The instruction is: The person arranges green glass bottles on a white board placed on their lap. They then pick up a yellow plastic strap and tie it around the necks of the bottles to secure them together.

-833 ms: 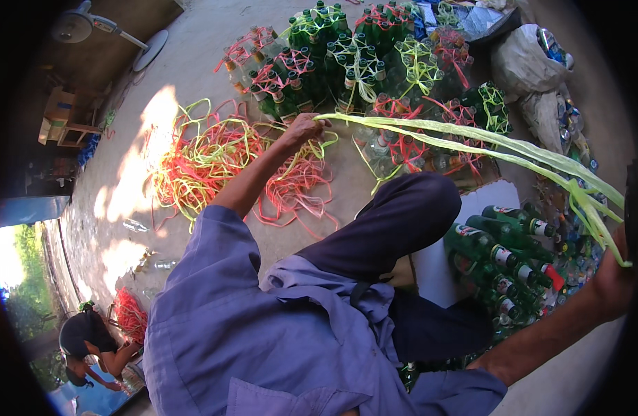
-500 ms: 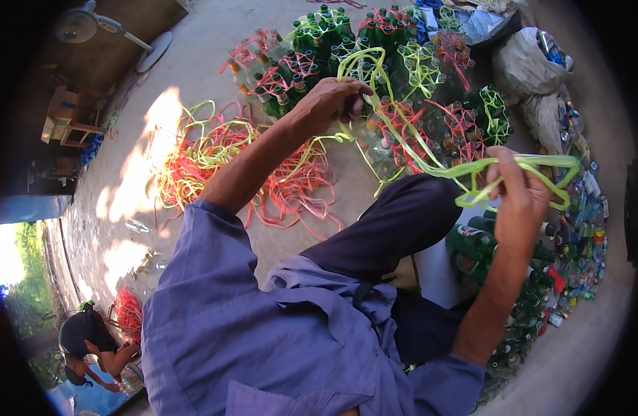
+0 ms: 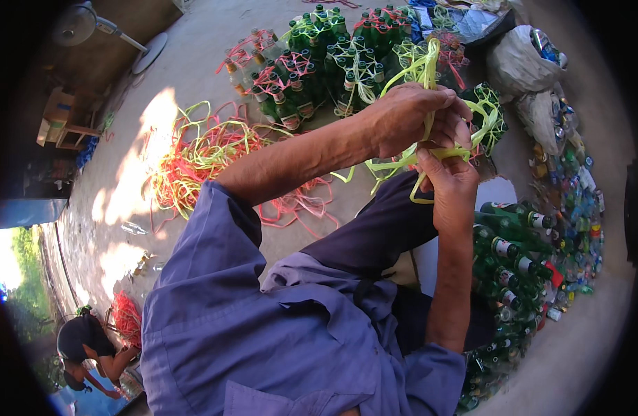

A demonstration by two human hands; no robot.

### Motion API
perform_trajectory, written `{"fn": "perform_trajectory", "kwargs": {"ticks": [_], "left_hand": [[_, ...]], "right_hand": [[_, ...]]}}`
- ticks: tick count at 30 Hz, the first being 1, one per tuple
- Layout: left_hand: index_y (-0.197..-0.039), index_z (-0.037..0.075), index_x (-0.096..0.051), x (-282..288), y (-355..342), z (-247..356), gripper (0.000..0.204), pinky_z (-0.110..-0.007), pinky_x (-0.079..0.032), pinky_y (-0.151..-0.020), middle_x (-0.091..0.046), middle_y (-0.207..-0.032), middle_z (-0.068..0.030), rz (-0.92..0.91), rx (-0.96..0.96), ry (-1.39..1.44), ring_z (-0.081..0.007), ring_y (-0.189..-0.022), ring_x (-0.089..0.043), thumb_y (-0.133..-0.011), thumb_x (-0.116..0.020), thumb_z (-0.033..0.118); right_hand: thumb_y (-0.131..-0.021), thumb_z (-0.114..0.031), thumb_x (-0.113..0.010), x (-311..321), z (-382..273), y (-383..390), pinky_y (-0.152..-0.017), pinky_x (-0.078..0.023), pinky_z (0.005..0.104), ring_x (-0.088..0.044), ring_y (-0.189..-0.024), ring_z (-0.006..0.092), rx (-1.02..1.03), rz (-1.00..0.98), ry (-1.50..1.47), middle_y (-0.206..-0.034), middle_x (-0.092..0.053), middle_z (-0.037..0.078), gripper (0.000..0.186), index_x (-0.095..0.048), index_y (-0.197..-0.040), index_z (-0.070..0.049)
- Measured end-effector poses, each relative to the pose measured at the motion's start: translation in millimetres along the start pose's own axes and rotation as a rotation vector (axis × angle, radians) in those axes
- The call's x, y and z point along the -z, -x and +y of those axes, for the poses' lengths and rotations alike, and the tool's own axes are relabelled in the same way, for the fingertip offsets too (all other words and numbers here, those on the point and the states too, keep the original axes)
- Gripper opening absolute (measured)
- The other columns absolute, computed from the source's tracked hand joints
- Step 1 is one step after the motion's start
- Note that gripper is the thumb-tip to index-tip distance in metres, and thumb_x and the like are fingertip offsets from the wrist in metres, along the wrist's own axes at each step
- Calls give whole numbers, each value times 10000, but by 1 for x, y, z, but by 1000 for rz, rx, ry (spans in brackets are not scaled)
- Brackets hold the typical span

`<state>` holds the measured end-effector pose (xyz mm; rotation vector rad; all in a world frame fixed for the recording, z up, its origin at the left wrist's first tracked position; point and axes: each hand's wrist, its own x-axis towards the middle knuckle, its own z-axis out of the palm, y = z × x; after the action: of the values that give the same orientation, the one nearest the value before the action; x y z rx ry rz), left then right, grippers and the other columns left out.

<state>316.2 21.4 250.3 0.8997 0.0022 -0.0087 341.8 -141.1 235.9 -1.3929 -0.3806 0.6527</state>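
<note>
Yellow-green plastic twine [image 3: 423,64] runs through both of my hands in loose loops. My left hand [image 3: 417,119] is closed on the strands above, its fingers curled and a loop sticking up past the knuckles. Just below it, almost touching, my right hand [image 3: 449,186] pinches the same twine between thumb and fingers. More loops hang to either side of the hands, over my bent knee. The exact path of the twine between my fingers is hidden.
A tangled heap of pink and yellow twine [image 3: 215,163] lies on the floor to the left. Green and clear bottles [image 3: 319,59], tied in bundles, stand ahead. Loose green bottles [image 3: 510,243] and crushed cans [image 3: 586,208] lie right. Another person [image 3: 90,343] bends over far left.
My hands have come together. The left moved right and the right moved left, so the twine stretched between them is now bunched in loops.
</note>
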Motion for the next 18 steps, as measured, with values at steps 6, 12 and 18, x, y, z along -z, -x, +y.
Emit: {"fn": "perform_trajectory", "kwargs": {"ticks": [6, 12, 18], "left_hand": [[-1154, -70, -641, -8, 14, -8, 438, -309, -460, -996, -701, -1135, -161, 47, 41, -244, -202, -1074, -647, -1060, -383, 271], [-1177, -29, -667, -4, 22, -15, 371, -277, -435, -991, -690, -1150, -118, 63, 75, -459, -169, -1096, -611, -1014, -501, 260], [-1257, -38, -621, 16, 45, -2, 395, -298, -456, -987, -660, -1225, -130, 77, -14, -592, -160, -1141, -598, -967, -604, 230]], "right_hand": [[-861, -100, -776, 2, 20, -5, -518, -374, 214, -493, -580, 35, 1, 19, 33, -741, -622, -27, 138, -696, -895, 7], [-911, -139, -725, -4, 32, -11, -502, -373, 213, -486, -541, 38, 44, 30, 69, -689, -608, -12, 183, -678, -819, 12], [-945, -147, -670, 6, 22, -7, -473, -363, 192, -496, -500, 50, 3, 127, 27, -669, -634, 20, 205, -690, -805, 1]]}}
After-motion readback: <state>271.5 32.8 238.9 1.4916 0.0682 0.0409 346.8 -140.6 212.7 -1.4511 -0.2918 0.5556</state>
